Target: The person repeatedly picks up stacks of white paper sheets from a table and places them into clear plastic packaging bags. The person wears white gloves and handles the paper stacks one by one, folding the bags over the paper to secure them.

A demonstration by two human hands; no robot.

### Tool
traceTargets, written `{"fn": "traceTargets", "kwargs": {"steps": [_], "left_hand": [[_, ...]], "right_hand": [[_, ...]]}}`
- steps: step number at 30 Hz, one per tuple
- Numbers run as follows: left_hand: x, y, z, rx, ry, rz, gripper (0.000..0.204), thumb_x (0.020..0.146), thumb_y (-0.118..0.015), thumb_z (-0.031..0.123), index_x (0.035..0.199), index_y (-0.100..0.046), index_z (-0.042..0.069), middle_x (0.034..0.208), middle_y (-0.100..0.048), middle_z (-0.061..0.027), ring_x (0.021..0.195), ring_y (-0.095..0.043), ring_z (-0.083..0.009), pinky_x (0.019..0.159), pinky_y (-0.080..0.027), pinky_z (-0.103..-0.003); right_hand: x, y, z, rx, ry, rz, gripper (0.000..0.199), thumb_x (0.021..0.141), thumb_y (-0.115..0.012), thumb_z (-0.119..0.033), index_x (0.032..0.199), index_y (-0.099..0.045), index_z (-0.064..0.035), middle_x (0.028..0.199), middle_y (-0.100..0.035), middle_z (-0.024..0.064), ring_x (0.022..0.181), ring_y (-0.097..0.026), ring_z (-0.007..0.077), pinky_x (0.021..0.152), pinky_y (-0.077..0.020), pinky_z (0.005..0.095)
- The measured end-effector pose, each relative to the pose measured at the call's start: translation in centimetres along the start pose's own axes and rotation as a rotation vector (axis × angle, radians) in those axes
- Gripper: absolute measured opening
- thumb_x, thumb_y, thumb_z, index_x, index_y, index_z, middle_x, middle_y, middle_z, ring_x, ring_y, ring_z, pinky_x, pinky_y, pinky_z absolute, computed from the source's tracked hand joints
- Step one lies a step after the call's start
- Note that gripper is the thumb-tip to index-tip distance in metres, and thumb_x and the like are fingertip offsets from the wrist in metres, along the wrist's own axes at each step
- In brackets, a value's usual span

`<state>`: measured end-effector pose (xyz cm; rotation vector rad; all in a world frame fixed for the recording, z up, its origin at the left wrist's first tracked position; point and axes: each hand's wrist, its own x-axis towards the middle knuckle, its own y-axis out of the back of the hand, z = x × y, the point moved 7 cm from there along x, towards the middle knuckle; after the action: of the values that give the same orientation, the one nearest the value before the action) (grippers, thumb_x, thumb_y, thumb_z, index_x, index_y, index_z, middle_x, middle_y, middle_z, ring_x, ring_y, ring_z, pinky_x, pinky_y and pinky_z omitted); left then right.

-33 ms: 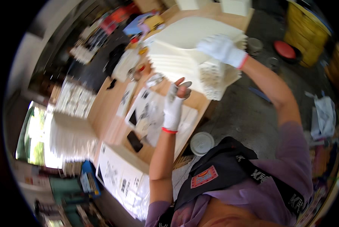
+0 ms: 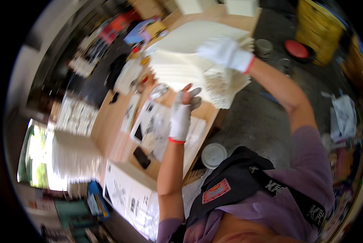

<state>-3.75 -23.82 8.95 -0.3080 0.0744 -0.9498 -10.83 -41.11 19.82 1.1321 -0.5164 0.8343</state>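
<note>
A thick stack of off-white sheets (image 2: 175, 67) with uneven, fanned edges lies toward the far end of the table. My right hand (image 2: 224, 52), in a white glove with a red cuff, is at the near edge of its upper sheets, closed on them; its thumb is hidden. Below its wrist, a bundle of ragged layered edges (image 2: 217, 87) hangs at the stack's corner. My left hand (image 2: 180, 117), gloved with some fingertips bare, is raised over the table just short of the stack. Its fingers are apart and hold nothing.
On the wooden table (image 2: 108, 139) lie a black phone (image 2: 141, 157), a printed white package (image 2: 153, 121) and clear plastic. A printed white box (image 2: 129, 194) stands at the near left, beside a tall white stack (image 2: 74, 152). A lidded bucket (image 2: 214, 156) is on the floor.
The whole view has shifted slightly, so the table and stack appear a little farther left. Both hands keep nearly the same place relative to the sheets.
</note>
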Motion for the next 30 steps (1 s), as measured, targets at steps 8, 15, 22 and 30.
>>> {"fn": "traceTargets", "kwargs": {"steps": [8, 15, 22, 30], "left_hand": [[-0.5, 0.8, 2.4, -0.037, 0.161, 0.192, 0.038, 0.081, -0.055, 0.004, 0.119, -0.055, 0.000, 0.112, -0.061, -0.0138, 0.098, -0.060, -0.0226, 0.081, -0.051, -0.034], [-5.2, 7.0, 4.3, 0.311, 0.079, 0.044, 0.036, 0.084, -0.050, 0.009, 0.118, -0.055, -0.003, 0.105, -0.064, -0.0159, 0.088, -0.065, -0.0243, 0.075, -0.055, -0.033], [-11.9, -7.0, -0.5, 1.587, -0.503, 0.150, 0.070, 0.075, -0.067, 0.032, 0.124, -0.043, -0.013, 0.137, -0.033, -0.0374, 0.127, -0.034, -0.0535, 0.098, -0.040, -0.053], [-20.8, 5.3, 5.5, 1.571, -0.368, 1.133, 0.079, 0.071, -0.075, 0.012, 0.139, -0.035, 0.001, 0.129, -0.049, -0.0205, 0.118, -0.049, -0.0339, 0.096, -0.043, -0.041]], "right_hand": [[-2.2, 9.6, -9.0, 0.240, -0.074, 0.033, 0.043, 0.085, -0.057, -0.046, 0.114, -0.058, -0.0154, 0.077, -0.060, 0.0045, 0.068, -0.061, 0.0226, 0.061, -0.0484, 0.0377], [-11.7, 0.7, -4.5, 1.610, -0.921, -0.166, 0.053, 0.096, -0.052, -0.022, 0.143, -0.036, -0.0037, 0.146, -0.038, 0.0138, 0.134, -0.034, 0.0168, 0.110, -0.0266, 0.0303], [-10.2, -0.3, -16.4, 1.449, -1.136, 0.014, 0.043, 0.088, -0.064, -0.030, 0.120, -0.057, -0.0024, 0.115, -0.061, 0.0181, 0.105, -0.059, 0.0225, 0.089, -0.0461, 0.0342], [-13.0, 2.0, -16.2, 1.091, -0.693, -0.427, 0.031, 0.086, -0.061, -0.023, 0.106, -0.062, 0.0002, 0.108, -0.063, 0.0174, 0.089, -0.065, 0.0314, 0.076, -0.0505, 0.0355]]}}
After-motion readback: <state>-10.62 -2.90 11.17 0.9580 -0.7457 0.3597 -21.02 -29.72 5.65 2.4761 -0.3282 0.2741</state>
